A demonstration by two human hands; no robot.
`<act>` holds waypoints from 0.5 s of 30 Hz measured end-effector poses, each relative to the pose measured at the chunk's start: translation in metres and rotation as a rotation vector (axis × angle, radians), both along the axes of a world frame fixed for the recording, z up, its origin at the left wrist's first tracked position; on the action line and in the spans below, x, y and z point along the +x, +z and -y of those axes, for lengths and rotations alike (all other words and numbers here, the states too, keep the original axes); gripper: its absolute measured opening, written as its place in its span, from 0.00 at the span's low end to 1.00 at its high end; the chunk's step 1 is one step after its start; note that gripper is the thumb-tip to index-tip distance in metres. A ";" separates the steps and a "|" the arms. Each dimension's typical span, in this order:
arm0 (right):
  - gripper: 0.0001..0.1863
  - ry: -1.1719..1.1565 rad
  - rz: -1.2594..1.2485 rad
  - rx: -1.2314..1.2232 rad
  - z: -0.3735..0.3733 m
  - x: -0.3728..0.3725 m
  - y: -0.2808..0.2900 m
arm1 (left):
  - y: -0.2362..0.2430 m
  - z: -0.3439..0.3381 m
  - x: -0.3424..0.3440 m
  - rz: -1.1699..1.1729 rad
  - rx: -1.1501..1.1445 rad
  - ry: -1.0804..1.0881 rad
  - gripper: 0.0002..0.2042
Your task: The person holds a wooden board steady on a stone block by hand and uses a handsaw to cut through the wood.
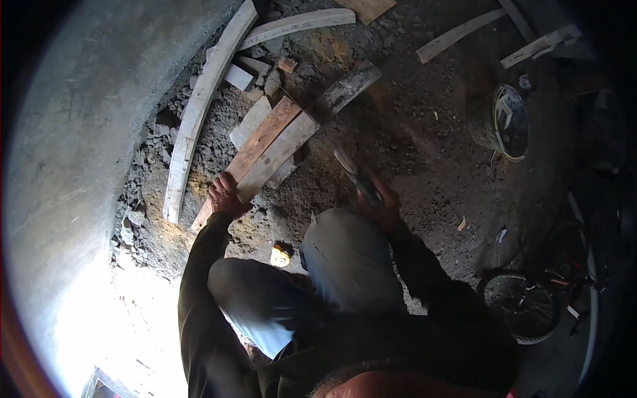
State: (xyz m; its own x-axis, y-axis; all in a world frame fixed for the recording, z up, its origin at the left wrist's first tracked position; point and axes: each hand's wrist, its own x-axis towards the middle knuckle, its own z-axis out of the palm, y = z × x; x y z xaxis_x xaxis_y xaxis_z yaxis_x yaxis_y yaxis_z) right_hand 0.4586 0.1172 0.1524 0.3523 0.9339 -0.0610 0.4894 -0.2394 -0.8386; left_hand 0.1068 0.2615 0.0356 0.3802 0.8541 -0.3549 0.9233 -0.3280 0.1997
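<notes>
Boards (269, 149): three or four short planks lie stacked side by side, slanting across the dirt floor (424, 166) near the foot of the concrete wall (79, 132). The left hand (224, 194) rests on their near ends, fingers curled over the edge of a reddish plank. The right hand (379, 204) is closed around the handle of a hammer (350, 99); its head, blurred, is raised just beyond the far end of the boards, the shaft running back to the fist. Both knees, in grey trousers, fill the space below the hands, with a small yellow object (281, 254) on the floor between the left knee and the boards. A long curved plank (199, 106) lies along the wall's base among rubble (142, 192). Further planks lie scattered toward the far edge of the floor. A bucket (509, 123) stands well to the right; a bicycle wheel (521, 306) shows at the lower right.
</notes>
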 end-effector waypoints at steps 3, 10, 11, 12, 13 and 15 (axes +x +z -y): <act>0.24 0.005 -0.005 0.007 0.007 0.001 -0.002 | 0.002 -0.001 0.002 -0.031 -0.027 -0.012 0.48; 0.24 0.033 0.022 -0.031 -0.004 -0.001 0.009 | 0.000 0.000 0.000 -0.056 0.007 -0.031 0.47; 0.24 0.015 -0.021 -0.020 0.004 0.000 0.009 | 0.001 0.000 0.002 -0.065 -0.004 -0.041 0.47; 0.23 0.003 -0.067 -0.010 0.015 0.001 0.011 | 0.001 0.000 0.003 -0.079 -0.016 -0.037 0.48; 0.23 -0.009 -0.113 -0.001 0.022 0.001 0.012 | 0.001 -0.001 0.002 -0.064 -0.011 -0.032 0.49; 0.24 -0.035 -0.225 -0.080 0.021 0.003 0.010 | 0.000 0.000 0.001 -0.032 -0.007 -0.027 0.51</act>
